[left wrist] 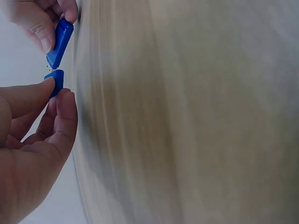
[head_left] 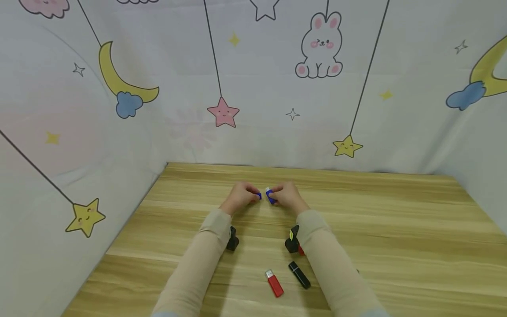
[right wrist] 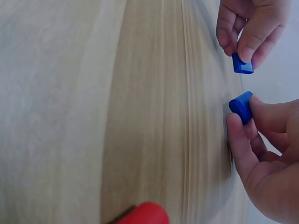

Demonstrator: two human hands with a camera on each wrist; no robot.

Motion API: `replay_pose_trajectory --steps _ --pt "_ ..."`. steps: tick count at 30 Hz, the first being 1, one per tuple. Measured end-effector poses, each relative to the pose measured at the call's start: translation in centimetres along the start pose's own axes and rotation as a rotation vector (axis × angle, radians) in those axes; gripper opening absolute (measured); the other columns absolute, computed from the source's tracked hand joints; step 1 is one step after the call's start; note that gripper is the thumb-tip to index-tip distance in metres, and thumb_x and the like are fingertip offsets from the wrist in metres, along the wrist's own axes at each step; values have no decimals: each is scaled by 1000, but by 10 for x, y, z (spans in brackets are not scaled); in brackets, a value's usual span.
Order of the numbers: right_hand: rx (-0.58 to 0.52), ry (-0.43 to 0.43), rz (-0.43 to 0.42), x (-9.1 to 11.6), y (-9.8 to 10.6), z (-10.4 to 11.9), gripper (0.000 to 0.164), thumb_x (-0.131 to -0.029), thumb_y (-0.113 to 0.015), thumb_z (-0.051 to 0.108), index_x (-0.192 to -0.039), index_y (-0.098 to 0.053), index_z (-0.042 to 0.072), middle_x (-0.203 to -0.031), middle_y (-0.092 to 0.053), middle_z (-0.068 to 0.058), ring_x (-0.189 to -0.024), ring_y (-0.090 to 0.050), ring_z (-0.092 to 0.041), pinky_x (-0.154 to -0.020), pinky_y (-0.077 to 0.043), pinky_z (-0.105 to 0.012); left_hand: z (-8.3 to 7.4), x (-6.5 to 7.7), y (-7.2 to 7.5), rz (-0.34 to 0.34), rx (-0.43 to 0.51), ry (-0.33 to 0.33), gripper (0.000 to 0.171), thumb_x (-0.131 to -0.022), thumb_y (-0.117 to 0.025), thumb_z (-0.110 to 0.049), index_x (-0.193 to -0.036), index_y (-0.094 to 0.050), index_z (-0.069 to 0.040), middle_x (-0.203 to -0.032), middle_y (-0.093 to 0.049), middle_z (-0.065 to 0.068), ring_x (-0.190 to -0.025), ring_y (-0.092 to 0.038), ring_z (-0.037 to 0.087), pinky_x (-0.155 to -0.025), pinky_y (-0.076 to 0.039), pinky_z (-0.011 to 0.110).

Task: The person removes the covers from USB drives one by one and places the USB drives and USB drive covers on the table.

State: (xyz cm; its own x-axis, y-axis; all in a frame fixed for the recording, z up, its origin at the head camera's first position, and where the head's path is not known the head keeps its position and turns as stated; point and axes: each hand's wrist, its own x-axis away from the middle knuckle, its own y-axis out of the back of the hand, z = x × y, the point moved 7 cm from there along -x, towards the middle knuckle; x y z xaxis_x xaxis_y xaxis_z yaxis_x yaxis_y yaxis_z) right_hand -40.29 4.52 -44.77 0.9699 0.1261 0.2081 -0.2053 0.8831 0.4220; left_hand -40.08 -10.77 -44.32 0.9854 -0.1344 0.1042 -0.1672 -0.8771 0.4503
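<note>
Over the far part of the table, my left hand (head_left: 242, 197) pinches a small blue cap (head_left: 259, 196) between thumb and fingers. Opposite it, my right hand (head_left: 288, 197) holds a blue USB stick (head_left: 271, 197), its metal plug bare and pointing away from me in the head view. A narrow gap separates the cap (left wrist: 57, 83) from the USB stick (left wrist: 60, 44) in the left wrist view. From the right wrist, the stick's rounded blue body (right wrist: 241, 107) shows at the thumb and fingertips, with the cap (right wrist: 243, 65) above it.
Nearer to me on the wooden table (head_left: 396, 229) lie a red USB stick (head_left: 274, 284) with its plug bare and a black USB stick (head_left: 299, 275). A red object (head_left: 301, 250) is partly hidden by the right sleeve. A printed cloth (head_left: 261, 141) hangs behind the table.
</note>
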Motion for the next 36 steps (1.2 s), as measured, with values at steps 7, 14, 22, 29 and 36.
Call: replay_pose_trajectory --steps 7,14,22,29,36 --pt "66 12 -2 1 -2 1 25 -90 -66 7 -112 -68 -6 -109 -66 -21 -68 -57 -11 -57 -49 -17 0 -1 -3 11 -33 5 13 -84 -68 4 -96 -69 8 -92 -68 14 -70 -59 11 -65 -51 22" --pt "160 30 -18 2 -2 4 23 -89 -69 10 -106 -70 -6 -99 -69 -18 -58 -55 -9 -54 -46 -18 -5 -1 -5 -1 -117 -19 10 -83 -69 2 -92 -69 5 -84 -66 10 -69 -57 12 -63 -48 22" --pt "179 32 -25 0 -2 3 20 -88 -70 10 -101 -70 -6 -99 -67 -18 -58 -56 -10 -54 -50 -20 -10 -2 -7 -13 -209 -61 9 -81 -71 0 -89 -70 5 -81 -66 9 -72 -55 14 -66 -46 23" --pt "200 33 -33 -2 -2 3 19 -86 -71 8 -98 -70 -6 -96 -68 -18 -56 -57 -10 -53 -50 -20 -7 -4 -8 -13 -227 -41 7 -83 -70 -1 -89 -70 3 -84 -66 9 -75 -54 16 -67 -46 25" --pt "216 24 -39 -2 -3 3 17 -86 -71 9 -96 -70 -5 -93 -67 -16 -59 -56 -11 -54 -50 -21 -7 -4 -8 -16 -247 -40 9 -82 -69 -1 -90 -71 4 -85 -68 11 -74 -55 15 -66 -47 24"
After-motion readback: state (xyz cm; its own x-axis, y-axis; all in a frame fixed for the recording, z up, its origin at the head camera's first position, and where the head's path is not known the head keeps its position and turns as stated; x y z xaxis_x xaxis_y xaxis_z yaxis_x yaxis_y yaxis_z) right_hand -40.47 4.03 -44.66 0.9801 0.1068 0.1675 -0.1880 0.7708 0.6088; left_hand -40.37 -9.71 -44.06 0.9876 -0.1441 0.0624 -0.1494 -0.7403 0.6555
